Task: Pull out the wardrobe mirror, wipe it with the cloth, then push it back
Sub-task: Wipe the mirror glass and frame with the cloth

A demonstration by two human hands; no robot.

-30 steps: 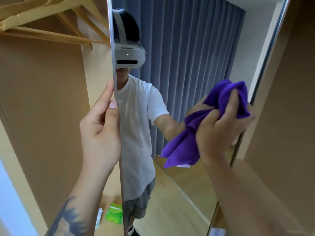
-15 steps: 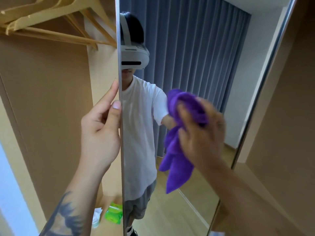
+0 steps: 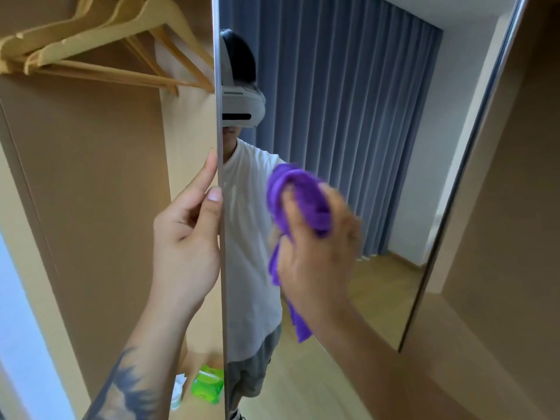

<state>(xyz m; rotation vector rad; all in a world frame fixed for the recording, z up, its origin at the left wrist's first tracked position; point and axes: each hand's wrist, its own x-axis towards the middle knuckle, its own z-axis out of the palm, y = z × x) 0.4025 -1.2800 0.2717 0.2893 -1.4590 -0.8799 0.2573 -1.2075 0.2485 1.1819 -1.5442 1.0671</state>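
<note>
The tall wardrobe mirror (image 3: 363,122) stands pulled out, its thin metal front edge running down the middle of the view. My left hand (image 3: 185,247) grips that edge at mid height, thumb on the near side and fingers behind. My right hand (image 3: 318,250) holds a bunched purple cloth (image 3: 300,195) and presses it against the glass just right of the edge. A tail of the cloth hangs below the hand. The hand and cloth are motion-blurred.
Several wooden hangers (image 3: 100,47) hang at the upper left inside the wardrobe. A green packet (image 3: 207,386) and a white item lie low behind the mirror edge. The wardrobe's brown side panel (image 3: 509,237) stands to the right of the mirror.
My right hand has swept the cloth leftward across the glass, from near the mirror's right edge toward its front edge. My left hand keeps its hold on the edge.
</note>
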